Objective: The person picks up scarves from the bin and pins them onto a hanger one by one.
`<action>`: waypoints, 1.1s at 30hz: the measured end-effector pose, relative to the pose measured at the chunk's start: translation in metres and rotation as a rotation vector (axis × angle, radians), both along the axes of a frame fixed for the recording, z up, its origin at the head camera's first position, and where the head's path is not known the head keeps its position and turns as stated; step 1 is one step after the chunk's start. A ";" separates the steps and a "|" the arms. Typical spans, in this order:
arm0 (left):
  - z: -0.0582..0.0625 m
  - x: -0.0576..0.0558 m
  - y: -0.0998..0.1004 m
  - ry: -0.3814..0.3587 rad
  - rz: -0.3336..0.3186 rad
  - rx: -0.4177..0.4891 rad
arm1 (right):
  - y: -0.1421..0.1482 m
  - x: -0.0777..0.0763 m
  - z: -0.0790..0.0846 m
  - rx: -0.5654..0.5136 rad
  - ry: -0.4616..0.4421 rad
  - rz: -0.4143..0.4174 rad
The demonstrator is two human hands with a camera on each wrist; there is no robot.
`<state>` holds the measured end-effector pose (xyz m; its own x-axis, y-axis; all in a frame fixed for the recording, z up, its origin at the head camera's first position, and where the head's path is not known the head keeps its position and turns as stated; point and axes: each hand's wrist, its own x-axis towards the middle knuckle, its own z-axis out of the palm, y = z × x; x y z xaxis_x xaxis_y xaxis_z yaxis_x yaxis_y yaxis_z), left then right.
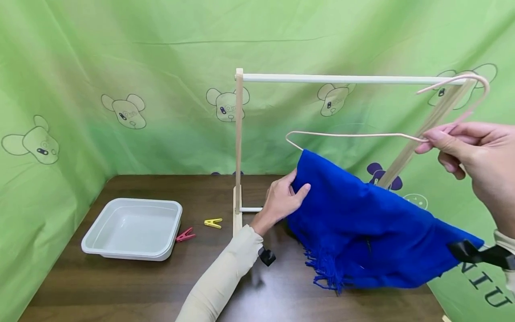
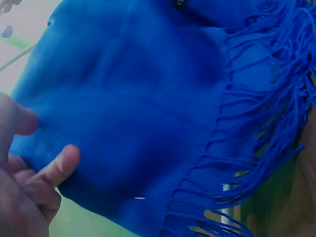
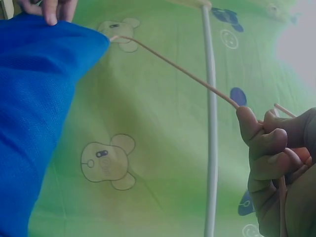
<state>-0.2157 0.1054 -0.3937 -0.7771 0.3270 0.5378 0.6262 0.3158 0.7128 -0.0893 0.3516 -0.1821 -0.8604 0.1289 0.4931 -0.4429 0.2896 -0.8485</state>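
A blue fringed scarf [image 1: 374, 228] hangs draped over the lower part of a pale pink hanger [image 1: 346, 134]. My right hand [image 1: 479, 156] pinches the hanger near the base of its hook, which is level with the rack's top bar. At the scarf's left edge my left hand [image 1: 281, 197] holds the cloth, its thumb in front. The right wrist view shows fingertips [image 3: 52, 15] on the scarf's other side. Loose fringe [image 2: 252, 138] fills the right of the left wrist view. Cloth hides most of the hanger's lower bar.
A wooden rack with a white top bar [image 1: 338, 79] stands behind the scarf. On the brown table [image 1: 120, 286], a white basin [image 1: 132, 228] sits at left, with a red clothespin [image 1: 185, 235] beside it and a yellow clothespin [image 1: 213, 222] nearer the rack. Green curtains [image 1: 177, 58] surround the table.
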 end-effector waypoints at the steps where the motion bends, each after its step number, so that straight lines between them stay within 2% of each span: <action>1: 0.001 0.000 0.000 0.008 -0.005 0.003 | 0.000 0.001 0.000 -0.013 0.018 0.027; 4: 0.002 0.000 -0.001 0.018 -0.017 0.048 | 0.001 0.002 0.000 -0.037 0.060 0.086; 12: -0.003 -0.008 -0.018 0.021 0.078 0.170 | 0.000 0.005 -0.001 -0.087 0.078 0.126; 16: -0.002 -0.010 -0.028 0.011 0.127 0.170 | -0.005 0.008 -0.004 -0.069 0.030 0.050; 18: -0.003 -0.008 -0.034 -0.001 0.146 0.177 | -0.008 0.009 -0.007 -0.046 0.001 -0.002; 20: -0.002 -0.002 -0.038 0.025 0.160 0.201 | -0.011 0.010 -0.009 -0.003 -0.029 -0.055; 22: 0.000 0.008 -0.039 0.095 0.149 0.240 | -0.016 0.011 -0.010 0.017 -0.048 -0.089; 25: 0.007 0.028 -0.029 0.308 0.099 0.238 | -0.024 0.006 -0.010 0.007 -0.053 -0.092; 27: 0.013 0.045 -0.016 0.453 0.040 0.187 | -0.030 0.001 -0.010 -0.014 -0.040 -0.076; 29: 0.020 0.061 0.000 0.564 -0.026 0.122 | -0.037 -0.004 -0.011 -0.034 -0.022 -0.050; 31: 0.024 0.075 0.018 0.637 -0.080 0.044 | -0.044 -0.008 -0.012 -0.030 -0.018 -0.043; 33: 0.027 0.086 0.035 0.678 -0.119 -0.022 | -0.051 -0.011 -0.014 -0.018 -0.014 -0.048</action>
